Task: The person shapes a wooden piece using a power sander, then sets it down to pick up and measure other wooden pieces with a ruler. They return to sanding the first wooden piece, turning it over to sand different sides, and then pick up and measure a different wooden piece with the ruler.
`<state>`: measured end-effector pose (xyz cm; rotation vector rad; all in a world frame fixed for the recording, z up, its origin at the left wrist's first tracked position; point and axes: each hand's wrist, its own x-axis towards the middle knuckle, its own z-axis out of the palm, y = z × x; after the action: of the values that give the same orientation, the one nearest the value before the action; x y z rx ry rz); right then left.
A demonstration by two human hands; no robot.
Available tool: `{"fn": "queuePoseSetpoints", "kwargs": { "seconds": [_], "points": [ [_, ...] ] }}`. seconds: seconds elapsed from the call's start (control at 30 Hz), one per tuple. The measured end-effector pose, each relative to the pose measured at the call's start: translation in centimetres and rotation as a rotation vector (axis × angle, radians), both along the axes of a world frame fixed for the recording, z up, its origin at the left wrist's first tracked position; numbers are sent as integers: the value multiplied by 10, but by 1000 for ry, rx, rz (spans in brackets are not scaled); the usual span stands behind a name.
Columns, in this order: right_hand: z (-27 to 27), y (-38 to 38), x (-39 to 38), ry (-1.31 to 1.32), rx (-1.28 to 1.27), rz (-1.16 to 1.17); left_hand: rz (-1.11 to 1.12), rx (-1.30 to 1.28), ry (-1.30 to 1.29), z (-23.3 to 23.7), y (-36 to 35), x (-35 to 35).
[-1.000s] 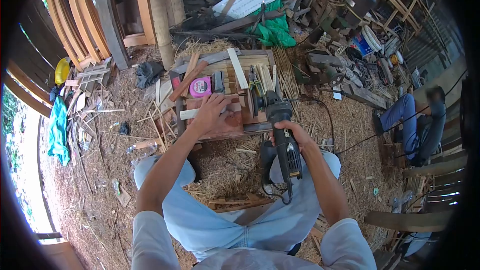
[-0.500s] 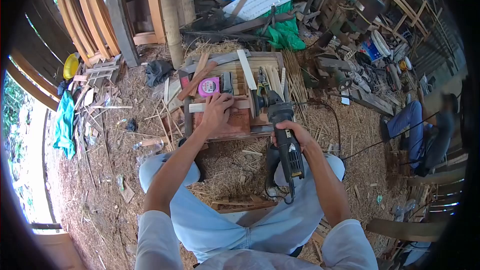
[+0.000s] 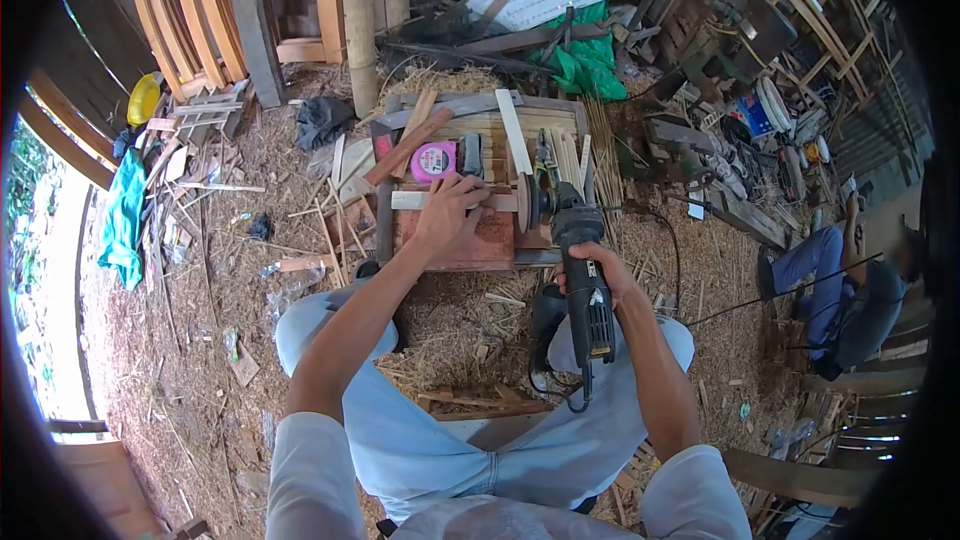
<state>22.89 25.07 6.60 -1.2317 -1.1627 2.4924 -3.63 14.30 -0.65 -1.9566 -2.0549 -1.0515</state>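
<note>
A black angle grinder (image 3: 588, 290) is in my right hand (image 3: 603, 272), whose fingers wrap round its body. Its disc (image 3: 524, 202) faces left, at the right end of a pale wooden strip (image 3: 408, 200). My left hand (image 3: 452, 215) presses that strip down on a reddish wooden block (image 3: 485, 245), fingers closed over it. Just above my left hand lies a pink tape measure (image 3: 434, 161), with a dark grey block (image 3: 471, 155) beside it. Pliers (image 3: 544, 158) lie behind the grinder head. All of this rests on a low wooden bench (image 3: 384, 230).
A white strip (image 3: 514, 130) and a reddish stick (image 3: 408, 147) lie on the bench. The grinder's cable (image 3: 585, 380) hangs near my right knee. Wood scraps and shavings cover the ground. Another person (image 3: 860, 290) sits at the far right. A bamboo post (image 3: 358, 30) stands behind the bench.
The view has shifted, so the bench appears slightly further right. The grinder's disc now shows its edge more clearly beside the strip's end. Both hands keep their holds.
</note>
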Motion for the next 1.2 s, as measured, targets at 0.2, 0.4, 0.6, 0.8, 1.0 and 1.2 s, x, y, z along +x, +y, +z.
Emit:
{"fn": "queuePoseSetpoints", "kwargs": {
  "seconds": [0.2, 0.4, 0.6, 0.8, 1.0, 1.2],
  "points": [
    [-9, 6, 2, 20, -50, 46, -14, -10, -24, -6, 2, -3],
    [-3, 2, 0, 5, -8, -2, -8, -14, 24, 0, -1, -1],
    [0, 5, 2, 13, -7, 46, -17, -7, 4, 3, -2, 0],
    [-8, 9, 0, 56, -26, 34, -38, -38, -51, 3, -1, 0],
    [-8, 10, 1, 24, -31, 38, -35, -18, -18, -1, -1, -1],
    [-9, 8, 0, 73, -64, 4, -15, -33, -6, -1, -1, 0]
  ]
}}
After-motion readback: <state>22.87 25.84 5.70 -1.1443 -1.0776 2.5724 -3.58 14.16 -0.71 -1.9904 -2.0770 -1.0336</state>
